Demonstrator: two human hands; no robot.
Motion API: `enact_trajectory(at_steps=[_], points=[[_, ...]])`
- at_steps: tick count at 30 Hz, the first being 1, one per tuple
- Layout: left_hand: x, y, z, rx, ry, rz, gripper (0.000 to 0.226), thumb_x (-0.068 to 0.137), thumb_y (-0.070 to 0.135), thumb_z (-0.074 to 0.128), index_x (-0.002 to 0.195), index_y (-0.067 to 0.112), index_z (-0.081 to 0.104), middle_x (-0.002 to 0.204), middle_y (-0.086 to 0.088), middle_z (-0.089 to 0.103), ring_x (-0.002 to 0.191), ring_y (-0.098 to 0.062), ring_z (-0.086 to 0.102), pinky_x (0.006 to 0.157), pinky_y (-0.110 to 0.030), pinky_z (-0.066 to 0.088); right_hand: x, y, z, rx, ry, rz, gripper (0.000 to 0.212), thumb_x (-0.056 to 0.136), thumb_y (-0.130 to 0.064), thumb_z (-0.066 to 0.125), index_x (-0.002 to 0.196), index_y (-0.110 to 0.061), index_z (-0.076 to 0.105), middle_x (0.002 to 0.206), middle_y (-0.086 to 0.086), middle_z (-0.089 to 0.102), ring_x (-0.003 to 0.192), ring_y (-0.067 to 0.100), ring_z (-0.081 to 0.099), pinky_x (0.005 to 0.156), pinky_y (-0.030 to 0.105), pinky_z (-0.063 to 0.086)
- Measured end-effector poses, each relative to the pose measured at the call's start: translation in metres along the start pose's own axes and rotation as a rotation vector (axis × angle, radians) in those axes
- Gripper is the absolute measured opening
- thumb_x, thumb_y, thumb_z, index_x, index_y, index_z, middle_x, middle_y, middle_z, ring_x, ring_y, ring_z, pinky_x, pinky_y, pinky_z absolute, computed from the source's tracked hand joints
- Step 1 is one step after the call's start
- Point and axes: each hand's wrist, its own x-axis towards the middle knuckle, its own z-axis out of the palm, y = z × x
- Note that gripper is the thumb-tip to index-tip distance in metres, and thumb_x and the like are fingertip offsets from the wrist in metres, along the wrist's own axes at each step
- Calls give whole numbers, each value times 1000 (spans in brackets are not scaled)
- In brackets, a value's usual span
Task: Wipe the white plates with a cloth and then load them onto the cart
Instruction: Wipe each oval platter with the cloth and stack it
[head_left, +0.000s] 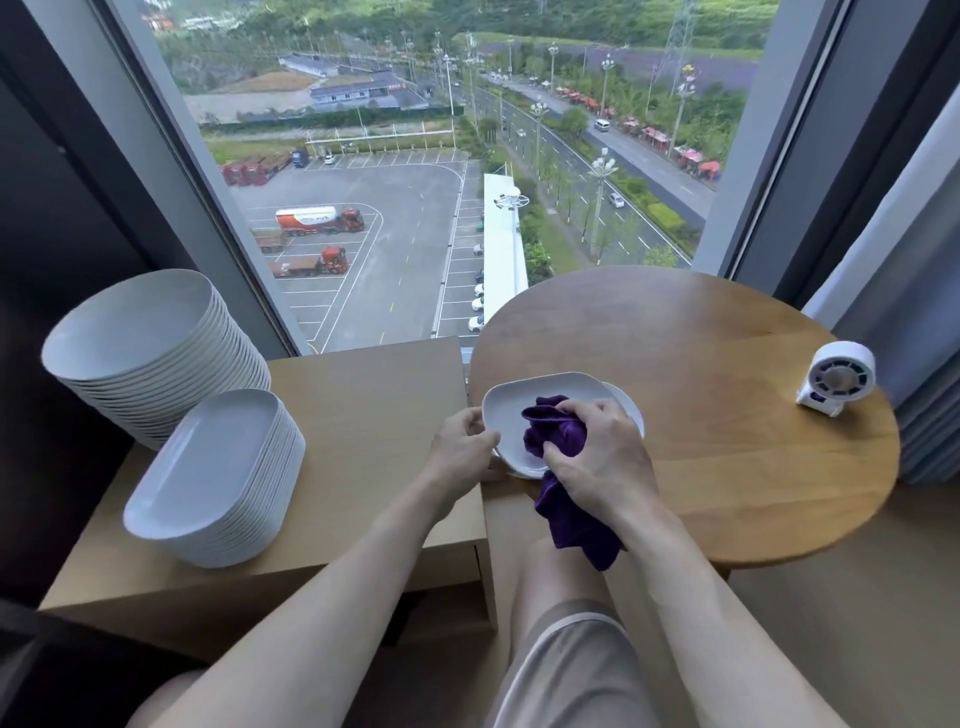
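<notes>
The right hand is bunched tight round a purple cloth and presses it into the hollow of a white plate. The cloth's tail hangs off the near side. The left hand pinches that plate's left rim, holding it tilted over a second plate at the near-left edge of the round worktop. The plate's long axis seems to run roughly across, from one hand to the other. Two stacks of white plates, the oblong stack and the round stack, stand well to the left on a lower wooden unit. I'd judge the left hand the nearer one for carrying that way. I cannot tell whether that unit is the cart.
</notes>
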Motion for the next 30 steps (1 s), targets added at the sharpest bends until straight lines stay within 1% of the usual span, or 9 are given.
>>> enact_trajectory(at_steps=[6,10,13,15,18,21,26,28,30], points=[[-12,-1,-18,-37,-11,-32,33,100,1,52,127,21,56,85,-14,76,77,-31,78,65,-37,64,-6,-14,8,-43,-25,-85,50,85,-34,73,133,-29,62,119,-4,53,115,23,52,102,40,46],[-18,-10,-43,-95,16,-54,35,102,0,56,127,25,52,97,-23,74,82,-39,77,68,-41,65,-13,-24,16,-54,-8,-160,49,83,-32,74,131,-29,63,118,-3,54,112,24,52,100,42,46],[-24,-20,-74,-90,71,-58,43,103,-1,55,139,22,50,104,-24,72,79,-38,78,68,-41,65,-23,-38,27,-58,16,-225,50,82,-33,75,130,-30,63,121,-2,54,112,24,51,99,41,45],[-26,-26,-94,-104,126,-63,47,103,0,55,144,20,49,102,-24,73,77,-38,78,67,-40,65,-31,-45,36,-91,13,-273,50,82,-35,75,130,-30,62,123,-2,53,109,24,51,97,40,45],[-34,-33,-127,-151,205,-66,47,104,-1,55,145,20,49,97,-21,74,73,-35,78,62,-38,64,-45,-54,49,-109,11,-349,50,83,-37,75,130,-28,62,125,-1,54,107,24,52,93,40,47],[-44,-40,-159,-190,309,-45,47,103,-2,53,146,19,50,106,-21,72,68,-30,77,61,-40,65,-52,-65,60,-67,11,-402,49,83,-36,74,130,-29,61,128,-1,53,109,25,52,94,42,47],[-64,-51,-199,-341,468,-35,51,104,-5,51,150,17,46,111,-26,70,69,-31,77,56,-37,64,-50,-90,76,-2,1,-411,49,85,-31,75,131,-27,62,131,0,54,115,27,52,98,46,46],[-75,-55,-214,-406,514,-25,53,104,-4,51,152,16,44,108,-22,72,70,-29,78,57,-37,64,-50,-99,84,18,-11,-403,49,85,-30,76,132,-25,62,131,1,55,116,28,52,99,47,46],[-87,-61,-229,-465,550,4,50,103,-4,53,150,15,48,117,-15,71,75,-27,79,64,-41,66,-51,-104,91,34,-17,-395,50,85,-29,77,133,-24,63,130,2,55,117,28,53,99,49,47]])
